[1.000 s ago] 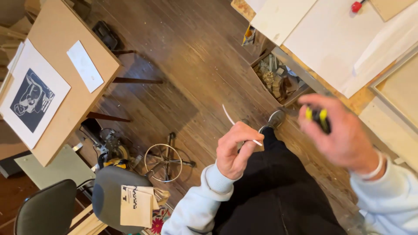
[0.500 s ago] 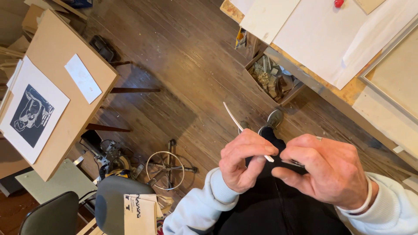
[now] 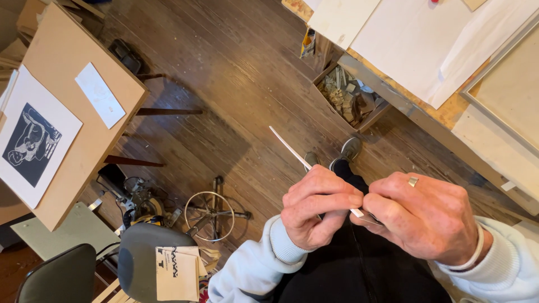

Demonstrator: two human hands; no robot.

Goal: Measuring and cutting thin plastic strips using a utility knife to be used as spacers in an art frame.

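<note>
White and thin: a thin white strip (image 3: 292,148), stiff-looking, of card or plastic, held in mid-air over the lap and above the floor, on no surface at all. Far end slanting up and away to the left; near end lost between the two hands. Left hand (image 3: 317,205) closed on it, thumb and curled fingers pinching the strip near its lower end. Right hand (image 3: 426,219) clenched too, knuckles up, fingertips pressed to the strip's near end beside the left thumb, wrapped over a small dark object (image 3: 373,220) with only a sliver showing; impossible to tell what kind. Silver ring (image 3: 413,181) on one finger, pale band (image 3: 474,252) at the wrist.

Judged from the grip: fine work at the strip's near end, in mid-step, hands touching. Calling next for a firm left pinch, a short controlled right-hand motion, and fingertips kept out of the way.

Below: black trousers (image 3: 359,269), grey shoes (image 3: 351,148), dark worn wooden floor (image 3: 224,84). Under the front edge of the plywood surface (image 3: 449,115) at upper right, an open wooden crate of scraps (image 3: 348,98); on the surface, large white sheets (image 3: 404,45). At left, a tilted tan board (image 3: 67,67) bearing a black-and-white print (image 3: 31,143) and a small white slip (image 3: 100,95). Near the bottom edge, a grey chair (image 3: 140,264) and a wire wheel (image 3: 210,216).
</note>
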